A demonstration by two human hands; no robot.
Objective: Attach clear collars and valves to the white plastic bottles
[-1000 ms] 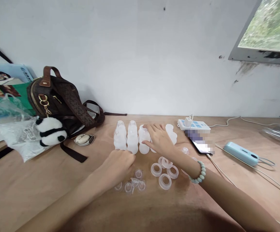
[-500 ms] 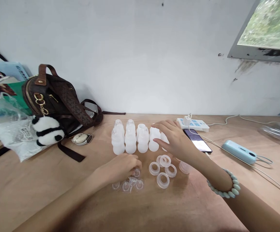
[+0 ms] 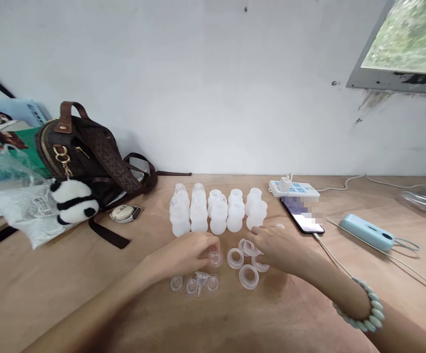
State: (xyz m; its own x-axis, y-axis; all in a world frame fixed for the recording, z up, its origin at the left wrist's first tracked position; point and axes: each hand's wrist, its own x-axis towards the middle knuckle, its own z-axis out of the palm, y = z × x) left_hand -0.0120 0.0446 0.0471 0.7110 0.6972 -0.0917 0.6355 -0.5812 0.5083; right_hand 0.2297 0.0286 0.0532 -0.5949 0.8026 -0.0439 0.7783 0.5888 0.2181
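Note:
My left hand [image 3: 194, 250] is closed on a clear bottle teat [image 3: 215, 258], pinched at the fingertips above the table. Below it lie several more clear teats [image 3: 191, 285], one tipped on its side. Off to the right, my right hand [image 3: 275, 249] is lowered over a group of translucent bottle rings [image 3: 248, 277], its fingers bent down among them. The fingertips and part of one ring are hidden. Behind both hands, frosted white baby bottles [image 3: 236, 215] stand in two rows; those at the left carry clear tops, and some at the right have open necks.
A brown backpack [image 3: 87, 152] with a panda plush [image 3: 76, 202] is at the left, beside a mouse [image 3: 122, 213]. Around the right side are a power strip [image 3: 294, 189], a phone [image 3: 301, 215], a blue power bank [image 3: 366, 232] and cables. The white wall [image 3: 213, 98] closes off the back.
My right hand has come down from the bottles at the right to the rings. My left hand has lifted slightly rightward with a teat, away from the other teats.

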